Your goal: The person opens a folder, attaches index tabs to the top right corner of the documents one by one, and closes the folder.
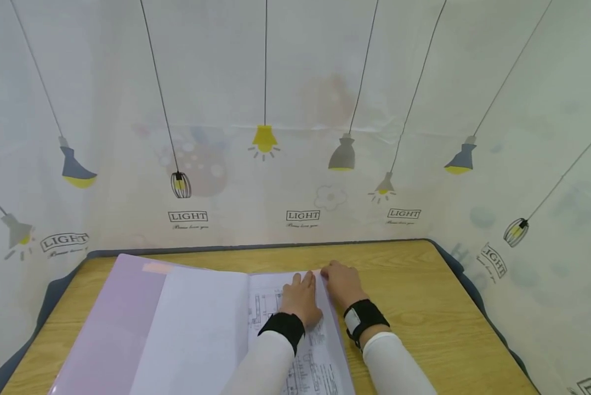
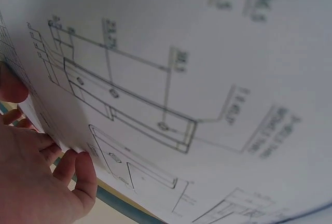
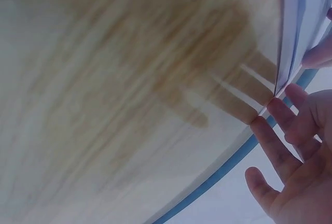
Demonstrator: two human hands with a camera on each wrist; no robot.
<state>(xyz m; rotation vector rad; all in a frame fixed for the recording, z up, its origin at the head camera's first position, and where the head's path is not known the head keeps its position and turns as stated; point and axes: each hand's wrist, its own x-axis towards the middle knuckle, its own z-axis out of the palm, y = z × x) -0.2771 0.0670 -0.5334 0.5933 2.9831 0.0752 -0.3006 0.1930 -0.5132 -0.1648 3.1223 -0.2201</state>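
An open lilac plastic folder [image 1: 108,329] lies on the table, a blank white sheet [image 1: 192,329] over its left half. On its right side is a page with printed line drawings [image 1: 312,365], whose dimension lines show large in the left wrist view. My left hand [image 1: 301,302] rests on the upper part of that page, fingers pointing away from me. The right hand [image 1: 344,285] is at the folder's top right corner. In the right wrist view, fingertips [image 3: 258,122] of the right hand touch the tabletop right beside the folder's layered edge [image 3: 290,32].
The wood-grain table [image 1: 414,307] extends right of the folder and has a dark blue-grey edge [image 1: 256,247]. Pale cloth [image 1: 256,66] printed with hanging lamps surrounds it at the back and sides. A peach-coloured strip [image 1: 157,267] is at the folder's upper left.
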